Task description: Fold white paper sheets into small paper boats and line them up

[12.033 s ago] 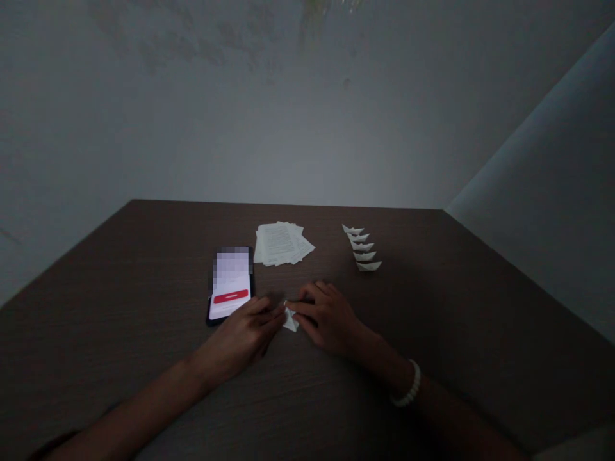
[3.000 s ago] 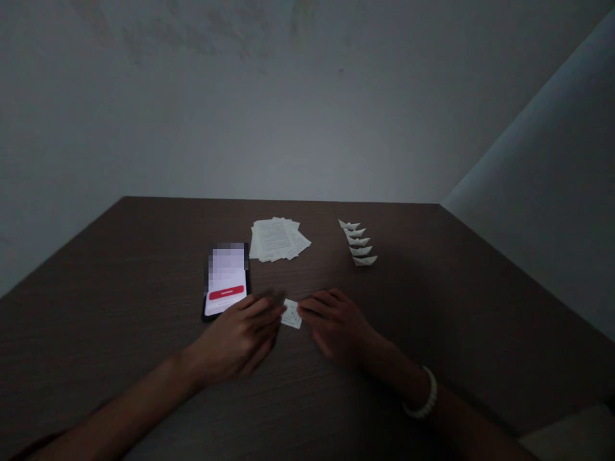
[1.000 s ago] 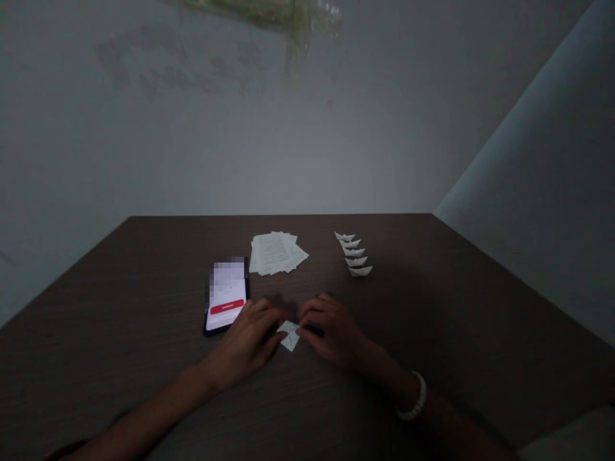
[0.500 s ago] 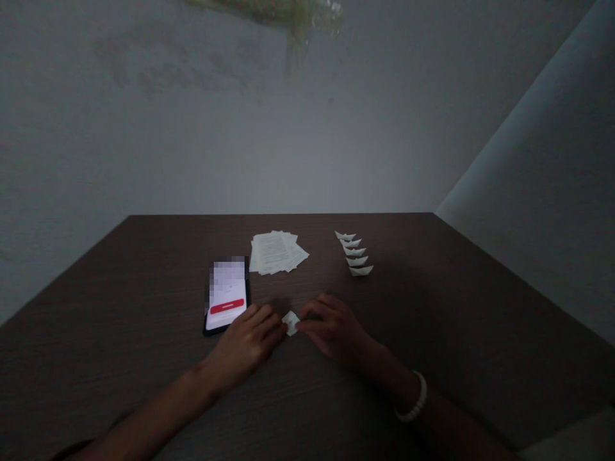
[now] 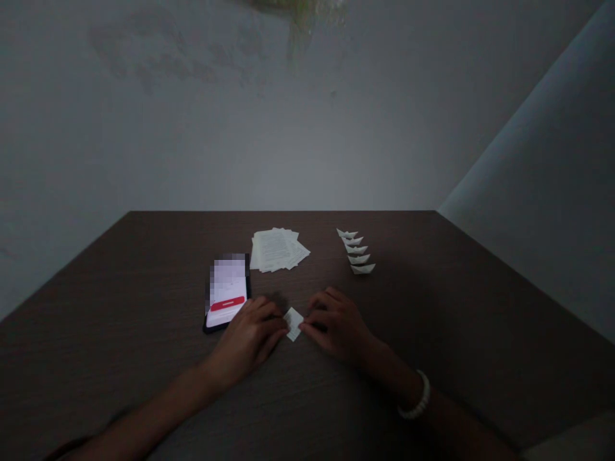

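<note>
A small folded piece of white printed paper lies on the dark brown table, pinched between both hands. My left hand presses its left edge with curled fingertips. My right hand, with a white bead bracelet at the wrist, holds its right edge with bent fingers. Both hands rest low on the tabletop.
A lit phone with a red bar lies just left of my left hand. A fanned stack of printed sheets sits behind it. Several folded paper boats stand in a row at the back right. Grey walls surround the table.
The folded paper has been turned and pressed between the fingertips; it now shows as a small diamond shape. Both hands stayed in nearly the same place, and the camera view shifted slightly.
</note>
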Demonstrator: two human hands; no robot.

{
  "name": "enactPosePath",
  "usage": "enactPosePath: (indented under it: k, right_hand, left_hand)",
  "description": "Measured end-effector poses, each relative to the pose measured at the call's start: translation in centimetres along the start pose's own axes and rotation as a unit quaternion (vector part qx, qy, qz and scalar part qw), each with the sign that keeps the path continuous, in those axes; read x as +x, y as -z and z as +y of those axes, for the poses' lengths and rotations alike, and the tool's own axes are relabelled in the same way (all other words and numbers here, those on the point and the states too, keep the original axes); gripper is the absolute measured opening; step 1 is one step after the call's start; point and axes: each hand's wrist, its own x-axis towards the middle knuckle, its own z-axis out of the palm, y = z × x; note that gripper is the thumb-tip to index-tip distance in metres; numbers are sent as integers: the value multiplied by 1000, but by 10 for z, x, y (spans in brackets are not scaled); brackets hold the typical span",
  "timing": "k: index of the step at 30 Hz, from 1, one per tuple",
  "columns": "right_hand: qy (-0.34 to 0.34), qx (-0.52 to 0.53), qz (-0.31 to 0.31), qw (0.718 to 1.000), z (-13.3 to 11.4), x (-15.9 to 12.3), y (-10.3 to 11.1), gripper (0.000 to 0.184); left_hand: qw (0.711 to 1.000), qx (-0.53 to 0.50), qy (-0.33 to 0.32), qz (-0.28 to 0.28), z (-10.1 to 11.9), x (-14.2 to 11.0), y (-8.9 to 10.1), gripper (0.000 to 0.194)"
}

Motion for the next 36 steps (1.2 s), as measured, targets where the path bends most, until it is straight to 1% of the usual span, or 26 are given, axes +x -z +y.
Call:
enactPosePath:
  k: [4, 5, 7, 10, 13, 14, 16, 19, 22, 29, 32, 36]
  right_hand:
    - [-34, 8, 5, 999, -2, 1, -1, 9]
    - [-39, 9, 2, 999, -3, 1, -1, 8]
    - [-42, 9, -4, 999, -4, 1, 0, 11]
    - [-43, 15, -10, 999, -4, 0, -1, 21]
    - [-44, 30, -8, 999, -2, 1, -4, 19]
    - [-45, 38, -7, 998, -1, 1, -5, 17]
    - [-47, 50, -1, 998, 0, 1, -6, 15]
    - [-47, 63, 5, 997, 0, 2, -7, 12]
    - [-41, 69, 2, 997, 0, 2, -6, 7]
    - [-23, 69, -13, 997, 3, 1, -3, 4]
    - [3, 62, -18, 998, 4, 1, -3, 2]
    - [71, 25, -23, 997, 8, 1, -2, 6]
  left_hand:
    - [999, -10, 30, 31, -1, 0, -4, 12]
    - [999, -10, 37, 38, -1, 0, -5, 13]
    - [998, -11, 44, 43, -1, -1, -6, 18]
    - [997, -32, 59, 36, -2, -1, -8, 19]
    - [993, -56, 91, 57, -5, -3, -12, 27]
    - [992, -60, 92, 59, -6, -3, -13, 28]
    - [993, -60, 82, 61, -7, -4, -14, 28]
    - [996, -58, 51, 53, -6, -2, -11, 19]
    - [997, -55, 38, 39, -6, -1, -7, 12]
    - [998, -54, 19, 33, -9, -2, -5, 18]
    - [999, -37, -3, 11, -10, 0, -1, 20]
    - [998, -11, -54, -21, -10, 1, 6, 20]
